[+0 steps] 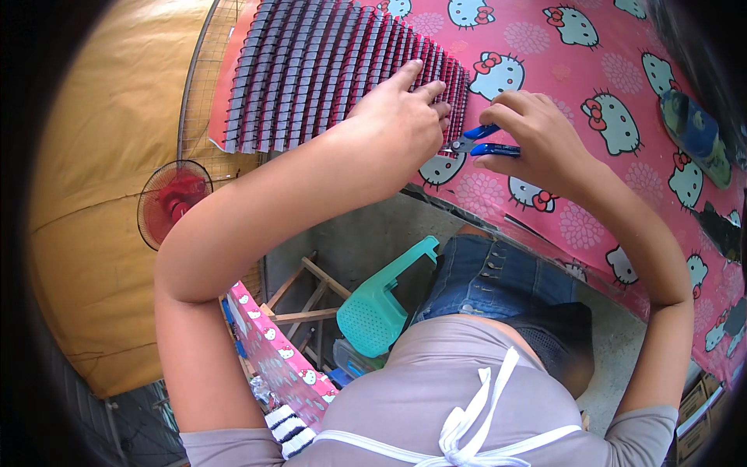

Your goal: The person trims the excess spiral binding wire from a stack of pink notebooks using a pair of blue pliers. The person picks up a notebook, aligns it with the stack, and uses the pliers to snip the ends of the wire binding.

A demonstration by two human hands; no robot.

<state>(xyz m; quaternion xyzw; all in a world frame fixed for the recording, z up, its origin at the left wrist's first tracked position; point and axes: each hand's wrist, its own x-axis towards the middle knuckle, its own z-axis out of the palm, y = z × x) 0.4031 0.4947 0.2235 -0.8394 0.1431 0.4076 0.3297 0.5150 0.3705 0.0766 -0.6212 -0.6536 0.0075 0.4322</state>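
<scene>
Blue-handled snips (481,142) sit pinched in the right hand (537,140), nose at the near edge of the strip rack (342,70) on the pink cloth (622,70). The left hand (397,124) lies flat on the rack, fingers spread, gripping nothing. The rack looks light, stiff and snappy, so I'd press near the cut. A teal stool (381,303) and red fan (173,198) are well below.

pink cartoon-cat tablecloth (622,78), teal plastic stool (381,307), red fan (173,198), yellow tarp (101,194)
</scene>
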